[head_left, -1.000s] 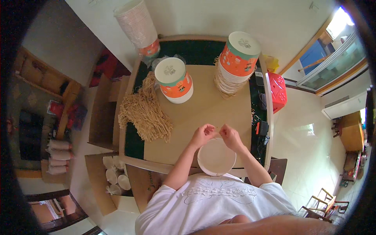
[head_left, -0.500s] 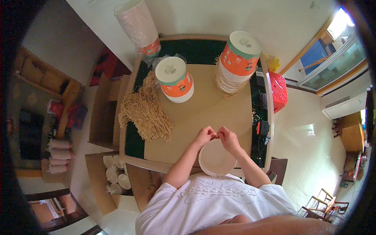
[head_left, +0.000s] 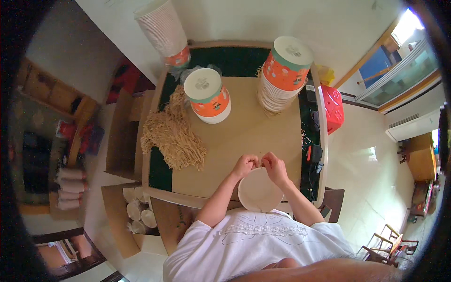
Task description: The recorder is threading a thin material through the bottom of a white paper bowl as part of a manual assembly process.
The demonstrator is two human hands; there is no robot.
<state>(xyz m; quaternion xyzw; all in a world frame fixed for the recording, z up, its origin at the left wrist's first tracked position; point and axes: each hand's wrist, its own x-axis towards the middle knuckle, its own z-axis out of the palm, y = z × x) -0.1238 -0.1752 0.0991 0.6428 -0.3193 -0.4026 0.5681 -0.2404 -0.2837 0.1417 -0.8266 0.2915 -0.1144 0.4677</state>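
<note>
A white paper bowl [head_left: 258, 191] sits at the near edge of the tan table [head_left: 249, 131], right in front of me. My left hand [head_left: 245, 165] and my right hand [head_left: 275, 168] meet at the bowl's far rim, fingers pinched together on it. Whatever small piece the fingertips hold is too small to make out. A heap of tan straw-like cords [head_left: 174, 136] lies on the table to the left of my hands.
Two stacks of orange-and-white paper bowls stand at the back, one centre-left [head_left: 206, 96], one taller at right [head_left: 283, 73]. Another tall stack [head_left: 163, 30] leans by the wall. A red basket [head_left: 332, 109] hangs off the right side. A cardboard box with white cups [head_left: 138, 214] sits below left.
My hands have stayed over the bowl's far rim, with only small finger movements. The bowl has shifted slightly toward me.
</note>
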